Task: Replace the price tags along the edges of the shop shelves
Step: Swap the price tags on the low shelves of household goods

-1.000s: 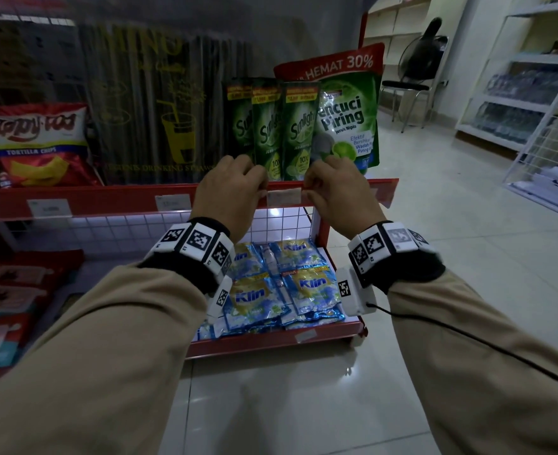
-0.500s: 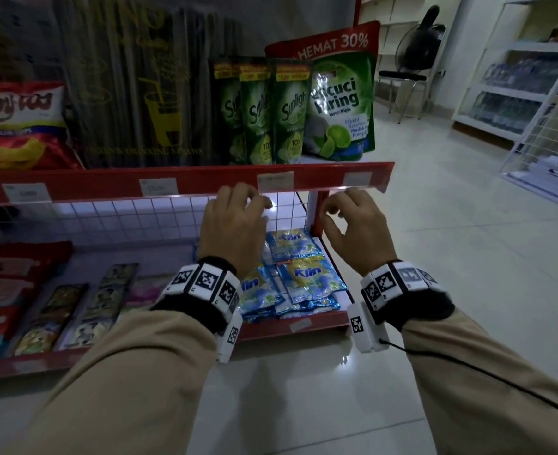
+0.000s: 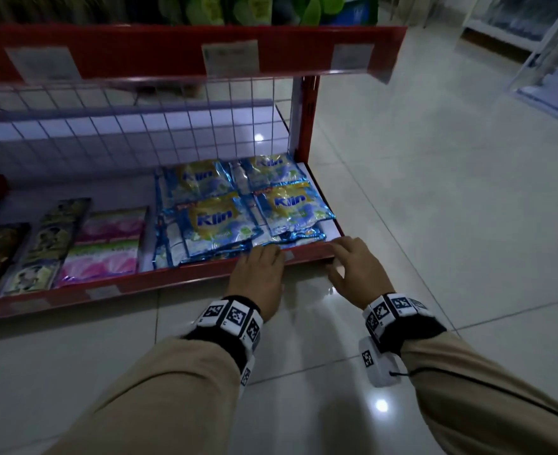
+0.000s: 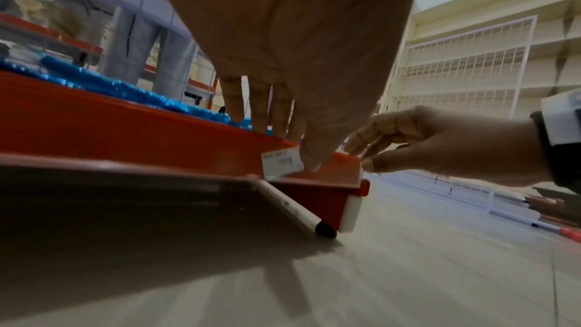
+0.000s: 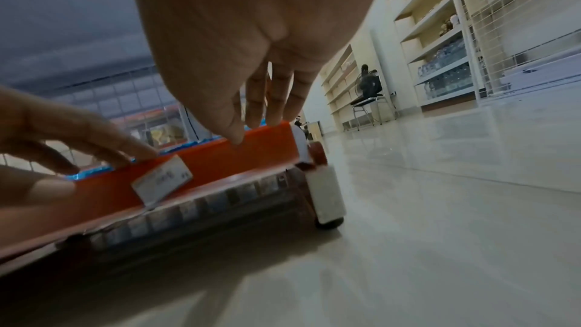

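Price tag (image 4: pixel 280 163), small and white, sits on the red front edge of the bottom shelf (image 3: pixel 179 278), near its right end. The left hand (image 3: pixel 257 274) reaches over that edge, fingers (image 4: pixel 261 108) straight and slightly apart on the top lip, its thumb tip pressing the tag's right side. The right hand (image 3: pixel 356 274) rests just beside, at the shelf's right corner, fingers loosely bent and spread, touching the edge and holding nothing. Blue Klin packets (image 3: pixel 218 221) lie on the shelf just behind both hands. Half a second earlier both hands hung below the upper shelf (image 3: pixel 159 50), whose tags (image 3: pixel 231 57) they have left; they have since dropped to the bottom shelf.
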{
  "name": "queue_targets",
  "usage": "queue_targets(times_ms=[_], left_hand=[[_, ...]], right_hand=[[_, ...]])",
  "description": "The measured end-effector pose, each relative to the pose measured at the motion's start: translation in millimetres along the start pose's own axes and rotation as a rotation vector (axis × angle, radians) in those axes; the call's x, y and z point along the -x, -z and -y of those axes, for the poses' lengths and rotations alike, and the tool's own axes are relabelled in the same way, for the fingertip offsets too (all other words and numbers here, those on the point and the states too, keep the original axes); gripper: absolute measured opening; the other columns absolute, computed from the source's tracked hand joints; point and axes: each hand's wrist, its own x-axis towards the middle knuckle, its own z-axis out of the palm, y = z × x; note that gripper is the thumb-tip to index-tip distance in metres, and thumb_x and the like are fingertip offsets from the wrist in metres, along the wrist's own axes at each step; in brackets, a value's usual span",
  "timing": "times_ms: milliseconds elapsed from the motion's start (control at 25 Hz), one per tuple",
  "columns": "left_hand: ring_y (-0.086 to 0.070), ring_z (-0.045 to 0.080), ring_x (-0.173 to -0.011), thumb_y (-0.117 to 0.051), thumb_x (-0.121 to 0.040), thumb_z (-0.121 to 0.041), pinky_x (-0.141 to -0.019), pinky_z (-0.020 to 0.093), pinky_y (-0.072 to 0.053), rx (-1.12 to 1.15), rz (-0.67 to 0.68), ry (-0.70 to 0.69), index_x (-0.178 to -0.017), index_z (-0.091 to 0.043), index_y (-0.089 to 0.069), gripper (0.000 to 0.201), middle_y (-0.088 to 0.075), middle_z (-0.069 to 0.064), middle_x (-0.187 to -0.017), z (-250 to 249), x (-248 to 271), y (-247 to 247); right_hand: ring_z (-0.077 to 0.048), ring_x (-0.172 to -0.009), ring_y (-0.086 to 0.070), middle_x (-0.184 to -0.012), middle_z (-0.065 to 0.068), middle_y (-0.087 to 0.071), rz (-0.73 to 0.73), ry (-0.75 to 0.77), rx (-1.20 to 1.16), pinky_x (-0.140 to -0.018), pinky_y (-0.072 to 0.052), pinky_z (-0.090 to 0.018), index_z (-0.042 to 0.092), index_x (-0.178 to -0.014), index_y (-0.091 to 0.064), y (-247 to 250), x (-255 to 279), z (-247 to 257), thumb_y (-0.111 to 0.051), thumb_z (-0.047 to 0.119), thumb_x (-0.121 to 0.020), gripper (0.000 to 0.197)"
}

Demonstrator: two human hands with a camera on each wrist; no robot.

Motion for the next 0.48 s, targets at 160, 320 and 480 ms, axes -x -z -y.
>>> queue_targets(times_ms=[160,320,480], left_hand=[[-0.029,0.023,-0.127,-0.048,-0.088,-0.021,-0.102,0.037,-0.031,-0.003,-0.07,0.001,-0.145,-0.025,-0.028,0.06,-0.03,0.0,-0.143,-1.4,0.3,-7.4],[-0.027,0.021,-0.128,-0.052,-0.088,-0.028,-0.102,0.035,-0.031,0.018,-0.085,0.025,-0.145,-0.028,-0.025,0.063,-0.027,-0.003,-0.145,-3.3,4.0,-12.5],[-0.027,0.021,-0.128,-0.054,-0.087,-0.029,-0.1,0.036,-0.03,0.002,-0.111,0.025,-0.144,-0.03,-0.026,0.064,-0.027,-0.003,-0.145,-1.9,1.9,-18.2]], right_hand=[[-0.033,-0.104,-0.054,-0.124,-0.01,-0.058,-0.032,0.083,0.111,-0.08,-0.049,-0.04,0.01,-0.121,-0.06,-14.0,5.8,-6.7,-0.064,0.011,-0.075,0.046],[-0.036,-0.104,-0.057,-0.126,-0.014,-0.057,-0.096,0.096,0.164,-0.075,-0.05,-0.042,0.008,-0.125,-0.058,-27.5,14.0,-8.6,-0.07,0.014,-0.072,0.056],[-0.036,-0.098,-0.053,-0.119,-0.015,-0.055,-0.155,0.055,0.177,-0.074,-0.045,-0.04,0.009,-0.119,-0.059,-30.1,5.2,-5.5,-0.072,0.02,-0.071,0.051]])
